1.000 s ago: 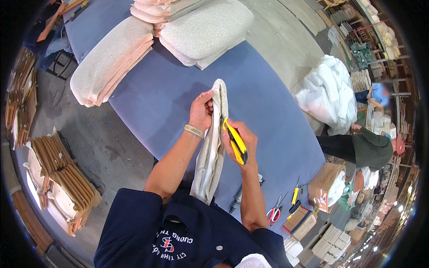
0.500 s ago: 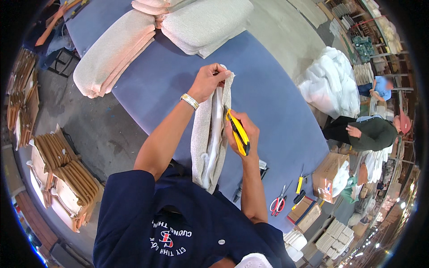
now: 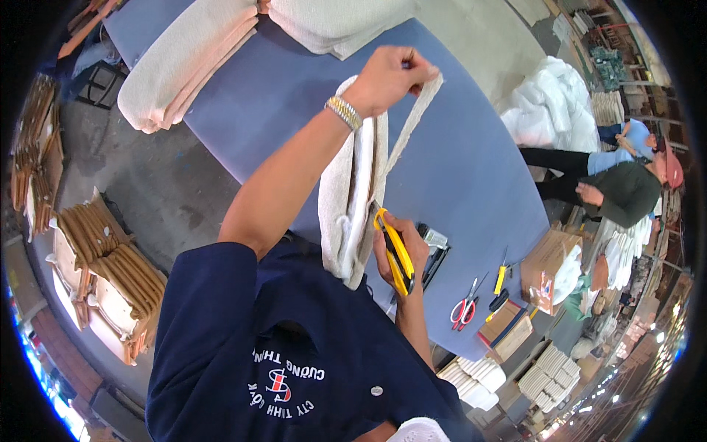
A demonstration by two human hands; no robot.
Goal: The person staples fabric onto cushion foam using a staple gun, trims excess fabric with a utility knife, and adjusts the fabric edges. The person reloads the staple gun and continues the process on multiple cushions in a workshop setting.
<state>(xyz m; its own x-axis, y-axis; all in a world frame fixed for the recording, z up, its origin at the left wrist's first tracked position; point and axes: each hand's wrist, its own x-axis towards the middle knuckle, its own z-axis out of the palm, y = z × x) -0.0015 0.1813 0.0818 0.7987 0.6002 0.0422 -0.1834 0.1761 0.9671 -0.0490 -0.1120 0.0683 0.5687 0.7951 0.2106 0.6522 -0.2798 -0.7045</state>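
A long, narrow padded piece covered in light grey fabric (image 3: 335, 188) lies edge-up on the blue table, its near end against my shirt. White padding (image 3: 359, 184) shows along its open edge. My left hand (image 3: 384, 79), above the far end, pinches the tip of a thin fabric strip (image 3: 411, 124), drawn taut away from the piece. In my right hand (image 3: 414, 250) is a yellow-and-black utility knife (image 3: 398, 256); its blade end touches the fabric edge near where the strip joins.
Padded fabric pieces (image 3: 180, 62) are stacked at the table's far left. Red-handled scissors (image 3: 464, 312), a yellow-handled tool (image 3: 501, 277) and a small open box (image 3: 508, 335) sit at right. A black-and-silver tool (image 3: 436, 250) lies beside my right hand. A person (image 3: 622, 195) stands beyond the table's right side.
My left hand has moved up and to the right, pulling the fabric strip away from the piece. The knife in my right hand has slid down along the edge toward me.
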